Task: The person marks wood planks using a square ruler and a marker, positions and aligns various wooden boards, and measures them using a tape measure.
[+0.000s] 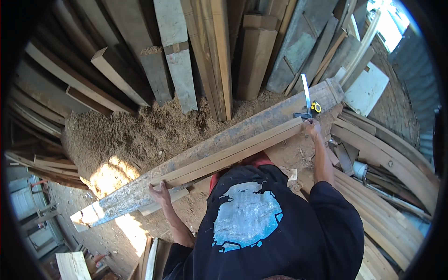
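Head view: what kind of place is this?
Likely a woodworking yard or carpentry shed: planks lean stacked against the back, sawdust heaps on the ground, and a square and tape measure sit on a long beam.

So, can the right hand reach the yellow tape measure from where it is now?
Probably yes. The right hand rests at the plank end, and the tape measure lies just beyond it on the beam, with only the square beside it.

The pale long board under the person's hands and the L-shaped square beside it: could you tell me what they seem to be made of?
The pale long board looks like bare, unfinished wood: light tan, with lengthwise grain. The L-shaped square seems metal: its thin blade shines silvery, and its stock looks dark. The left hand and right hand rest at the board's ends.
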{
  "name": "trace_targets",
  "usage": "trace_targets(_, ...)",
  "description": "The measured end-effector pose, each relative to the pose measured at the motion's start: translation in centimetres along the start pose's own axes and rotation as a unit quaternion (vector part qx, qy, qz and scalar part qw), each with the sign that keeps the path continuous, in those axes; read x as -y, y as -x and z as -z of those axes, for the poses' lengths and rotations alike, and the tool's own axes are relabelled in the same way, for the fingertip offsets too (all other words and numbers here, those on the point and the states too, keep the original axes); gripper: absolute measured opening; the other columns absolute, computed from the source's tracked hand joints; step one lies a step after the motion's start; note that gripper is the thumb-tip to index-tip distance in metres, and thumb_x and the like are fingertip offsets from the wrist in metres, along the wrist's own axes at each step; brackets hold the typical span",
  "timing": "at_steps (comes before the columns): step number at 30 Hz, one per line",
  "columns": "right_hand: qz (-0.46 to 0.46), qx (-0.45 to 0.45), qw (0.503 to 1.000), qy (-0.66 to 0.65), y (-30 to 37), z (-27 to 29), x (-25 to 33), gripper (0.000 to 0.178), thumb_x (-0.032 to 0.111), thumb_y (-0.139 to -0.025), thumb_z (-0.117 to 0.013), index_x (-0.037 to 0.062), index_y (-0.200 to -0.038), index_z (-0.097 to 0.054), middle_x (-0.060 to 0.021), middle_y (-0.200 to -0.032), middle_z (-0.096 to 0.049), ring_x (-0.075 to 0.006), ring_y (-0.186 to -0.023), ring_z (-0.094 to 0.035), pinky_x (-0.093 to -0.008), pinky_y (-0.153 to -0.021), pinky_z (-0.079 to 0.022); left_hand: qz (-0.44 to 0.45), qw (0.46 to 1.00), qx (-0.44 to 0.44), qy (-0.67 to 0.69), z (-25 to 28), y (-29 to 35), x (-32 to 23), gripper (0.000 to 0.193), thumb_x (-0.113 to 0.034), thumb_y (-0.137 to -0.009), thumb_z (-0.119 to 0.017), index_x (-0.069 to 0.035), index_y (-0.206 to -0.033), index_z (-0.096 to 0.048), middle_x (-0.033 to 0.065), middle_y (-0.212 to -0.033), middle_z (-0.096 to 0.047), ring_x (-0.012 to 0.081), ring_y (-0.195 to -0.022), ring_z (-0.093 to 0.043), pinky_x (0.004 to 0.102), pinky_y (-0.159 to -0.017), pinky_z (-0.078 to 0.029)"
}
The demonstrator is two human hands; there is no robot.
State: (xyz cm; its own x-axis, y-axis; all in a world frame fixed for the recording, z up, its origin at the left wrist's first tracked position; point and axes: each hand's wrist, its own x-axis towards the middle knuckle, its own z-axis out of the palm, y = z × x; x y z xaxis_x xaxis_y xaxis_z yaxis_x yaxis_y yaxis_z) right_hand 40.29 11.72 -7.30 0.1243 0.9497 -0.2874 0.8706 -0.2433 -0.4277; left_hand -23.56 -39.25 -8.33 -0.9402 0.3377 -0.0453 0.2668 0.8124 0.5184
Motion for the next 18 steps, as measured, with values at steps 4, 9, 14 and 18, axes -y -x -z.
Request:
trace_targets(4, -0.004, -0.041, 0.997, -0.058, 2.8, -2.7, 2.7, 0.023, 0.021, -0.09, -0.07, 0.0052, -0.106, -0.075, -0.0053, -0.088, -0.073, -0.0168, -0.083, -0.066, -0.0353, -0.075, -0.052, -0.165, 0.976, 0.047, -0.131, 3.4, 0.7, -8.3, 0.097, -0.038, -0.079, -0.086, -0.003, -0.153, -0.035, 0.025, -0.153, -0.044, 0.0431, -0.144, -0.036, 0.0572, -0.122, -0.023)
trace_targets(9, -0.022, -0.077, 0.995, -0.06, 1.7, -2.1, 0.8, 0.026, 0.024, -0.09, -0.069, 0.0044, -0.107, -0.075, -0.0113, -0.093, -0.076, -0.02, -0.086, -0.07, -0.0361, -0.077, -0.053, -0.455, 0.825, 0.331, -0.054, -2.1, 5.9, -19.8, 0.09, -0.033, -0.073, -0.086, -0.022, -0.152, -0.046, 0.0216, -0.142, -0.05, 0.0436, -0.131, -0.044, 0.0574, -0.116, -0.03)
trace_targets(14, -0.025, -0.047, 0.998, -0.035, 2.4, -2.4, 1.9, 0.024, 0.022, -0.089, -0.065, 0.0057, -0.104, -0.077, -0.0163, -0.093, -0.077, -0.0247, -0.092, -0.074, -0.0374, -0.082, -0.055, -0.519, 0.763, 0.37, -0.106, -6.2, 8.1, -23.9, 0.079, -0.027, -0.075, -0.084, -0.034, -0.147, -0.054, 0.0187, -0.143, -0.047, 0.0412, -0.123, -0.046, 0.055, -0.106, -0.038)
trace_targets(18, -0.027, 0.008, 0.995, -0.093, 5.2, -3.9, 4.4, 0.029, 0.019, -0.087, -0.065, 0.0071, -0.111, -0.076, -0.0233, -0.104, -0.075, -0.0357, -0.105, -0.072, -0.0434, -0.09, -0.053, -0.566, 0.741, 0.345, -0.105, -6.7, 7.4, -22.9, 0.077, -0.019, -0.077, -0.078, -0.035, -0.147, -0.053, 0.0184, -0.142, -0.046, 0.0398, -0.118, -0.047, 0.0522, -0.1, -0.04)
